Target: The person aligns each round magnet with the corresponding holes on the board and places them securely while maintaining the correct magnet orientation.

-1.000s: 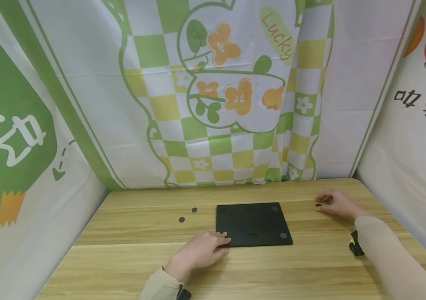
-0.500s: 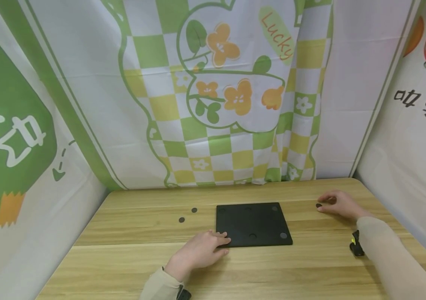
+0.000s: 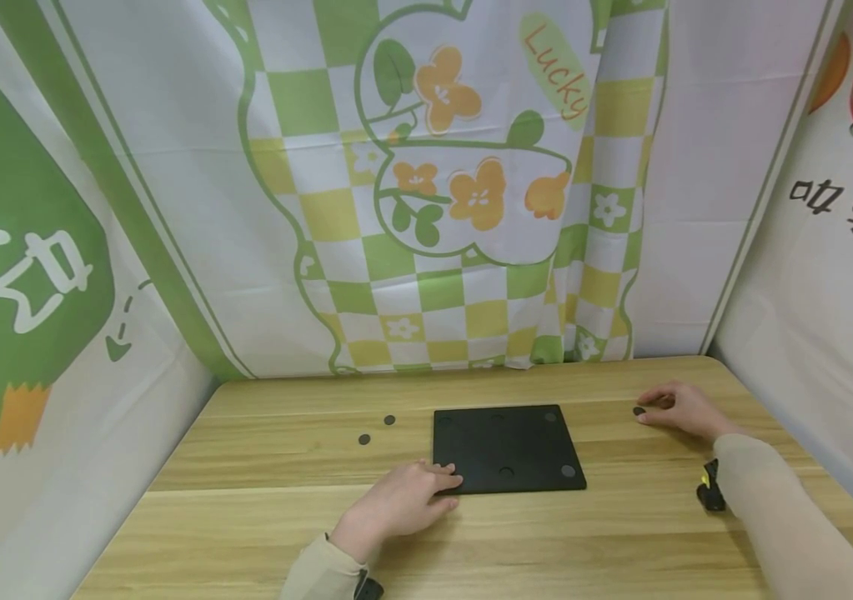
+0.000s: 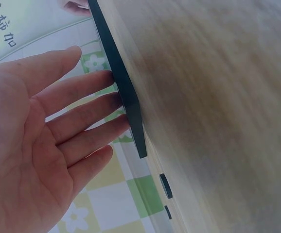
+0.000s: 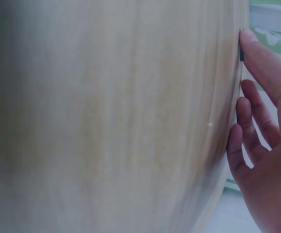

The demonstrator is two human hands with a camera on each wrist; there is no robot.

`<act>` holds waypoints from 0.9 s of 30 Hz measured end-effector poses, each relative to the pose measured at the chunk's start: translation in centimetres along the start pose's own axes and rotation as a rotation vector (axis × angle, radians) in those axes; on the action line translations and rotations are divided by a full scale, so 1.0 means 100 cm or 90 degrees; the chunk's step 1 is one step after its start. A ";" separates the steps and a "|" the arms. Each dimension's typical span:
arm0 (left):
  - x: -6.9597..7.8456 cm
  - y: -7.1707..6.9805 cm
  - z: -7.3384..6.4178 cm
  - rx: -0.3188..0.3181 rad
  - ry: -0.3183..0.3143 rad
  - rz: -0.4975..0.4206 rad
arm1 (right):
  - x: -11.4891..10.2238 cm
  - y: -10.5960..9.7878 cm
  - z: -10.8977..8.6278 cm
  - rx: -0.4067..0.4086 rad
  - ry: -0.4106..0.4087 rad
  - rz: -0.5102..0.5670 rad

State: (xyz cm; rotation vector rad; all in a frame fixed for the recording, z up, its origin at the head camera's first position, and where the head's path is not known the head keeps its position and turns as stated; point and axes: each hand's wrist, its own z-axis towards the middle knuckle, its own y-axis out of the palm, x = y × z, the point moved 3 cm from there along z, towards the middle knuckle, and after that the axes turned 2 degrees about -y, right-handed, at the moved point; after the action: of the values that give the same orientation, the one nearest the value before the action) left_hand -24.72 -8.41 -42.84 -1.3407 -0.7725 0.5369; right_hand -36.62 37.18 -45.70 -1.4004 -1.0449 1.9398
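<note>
- Clock is centred on the black rectangular board point(image 3: 504, 448); 12 is taken toward the checked curtain point(image 3: 441, 308).
- Nearest, 7 to 8 o'clock: black wrist device point(image 3: 368, 588) worn at the left cuff.
- 8 o'clock: left hand point(image 3: 399, 500); board's near-left corner is touched by its fingertips. In the left wrist view the fingers point(image 4: 84, 116) are seen straight and spread, thumb well apart.
- Board: laid flat on the wood-grain tabletop point(image 3: 231, 517). Grey round spots point(image 3: 568, 472) are seen at 4 and 2 o'clock, curved outlines at 6 and 12.
- 9 o'clock: two small dark discs point(image 3: 363, 439) on the tabletop, just beside each other, apart from the board.
- Near 3 o'clock, well off the board: right hand point(image 3: 684, 412), fingers bent, tips at the tabletop; one dark disc point(image 3: 639, 411) is touched by the thumb point(image 5: 267, 65). Whether it is pinched cannot be told, index tip being unclear.
- Farthest, 12 o'clock: that curtain, green, yellow and white, "Lucky" printed upper right.
</note>
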 end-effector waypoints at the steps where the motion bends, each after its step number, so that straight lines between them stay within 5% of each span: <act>1: 0.000 0.000 0.000 -0.001 0.000 -0.001 | 0.001 0.000 0.000 0.001 0.003 -0.001; 27: 0.001 -0.001 0.000 0.006 0.001 0.009 | 0.003 0.001 0.002 0.011 0.027 -0.019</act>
State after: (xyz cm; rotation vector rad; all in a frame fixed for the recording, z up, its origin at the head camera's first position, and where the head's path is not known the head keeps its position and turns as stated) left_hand -24.61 -8.33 -42.77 -1.3385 -0.7587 0.5498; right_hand -36.92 37.25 -45.93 -1.4030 -1.0207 1.8856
